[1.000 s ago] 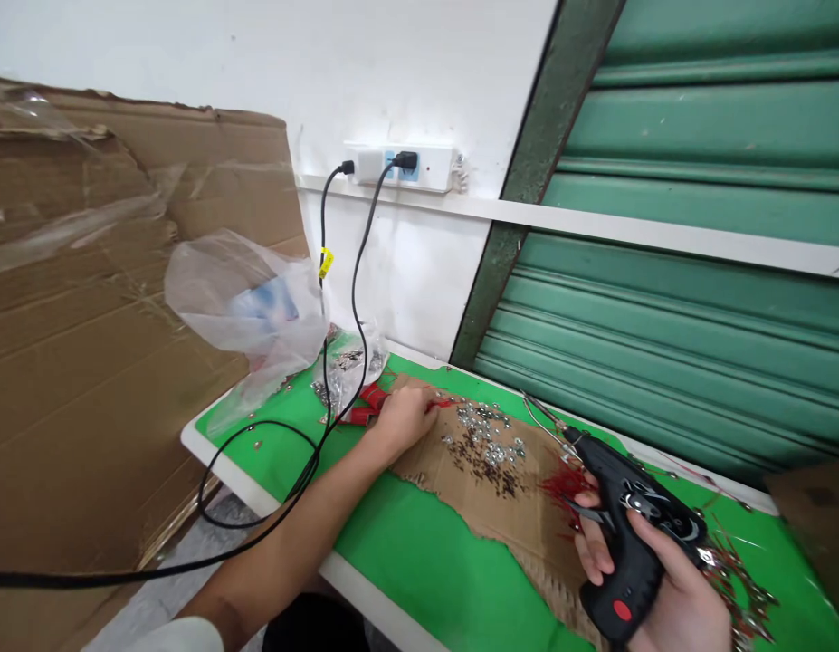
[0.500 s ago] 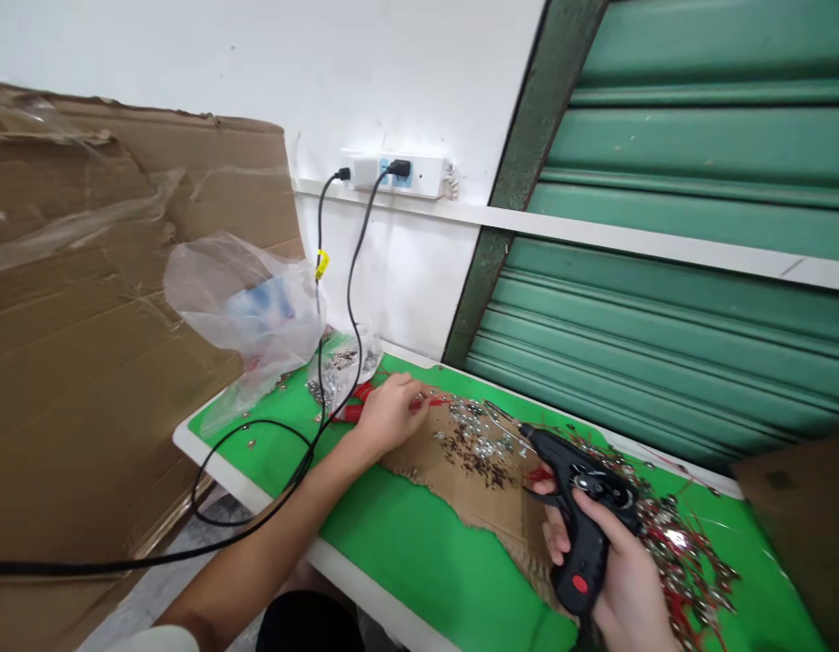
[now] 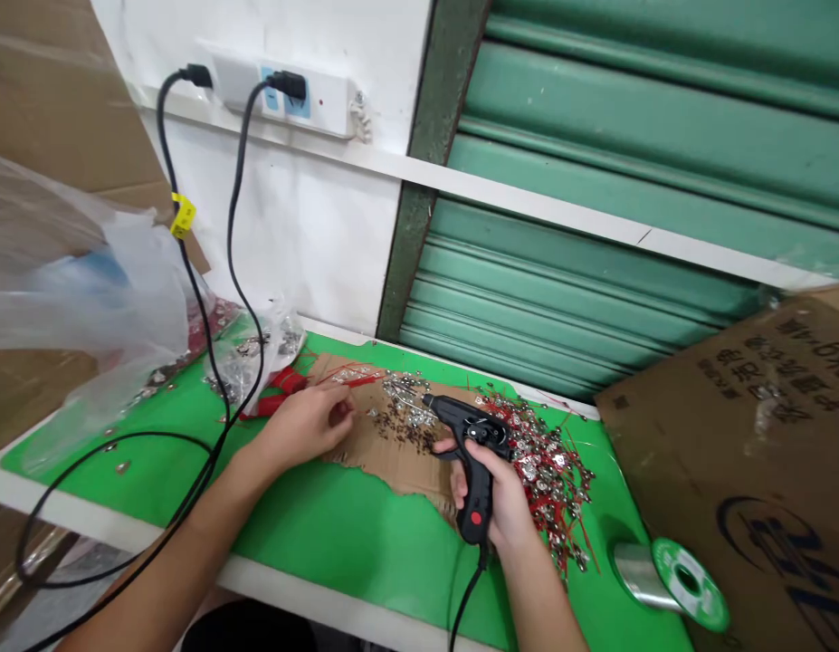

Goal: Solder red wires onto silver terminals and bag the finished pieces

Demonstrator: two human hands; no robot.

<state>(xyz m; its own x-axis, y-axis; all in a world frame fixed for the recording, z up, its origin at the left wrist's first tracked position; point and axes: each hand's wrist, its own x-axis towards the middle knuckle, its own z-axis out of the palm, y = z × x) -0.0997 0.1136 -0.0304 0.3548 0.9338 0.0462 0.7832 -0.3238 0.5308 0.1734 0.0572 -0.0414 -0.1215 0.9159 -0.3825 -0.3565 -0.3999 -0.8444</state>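
My right hand (image 3: 499,493) grips a black soldering gun (image 3: 474,493) with a red dot on its handle. The gun's tip is over small silver metal parts (image 3: 406,388) on a torn piece of cardboard (image 3: 375,464). My left hand (image 3: 314,421) rests low over the cardboard's left end, its thumb and fingers curled together; what they pinch, if anything, cannot be made out. Thin red wires (image 3: 363,380) lie just beyond those fingertips. Small dark parts (image 3: 409,430) are scattered in front of the silver ones.
A heap of metal pieces with red wires (image 3: 545,466) covers the table's right side, near a solder spool (image 3: 687,580). Plastic bags (image 3: 256,358) lie left. Black cables (image 3: 235,181) hang from a power strip (image 3: 324,104). A carton (image 3: 751,435) stands right of the green tabletop (image 3: 338,543).
The view has swung right and down, bringing the solder spool and right carton into sight. My left hand has drawn back slightly from the red wires. The soldering gun stays in my right hand.
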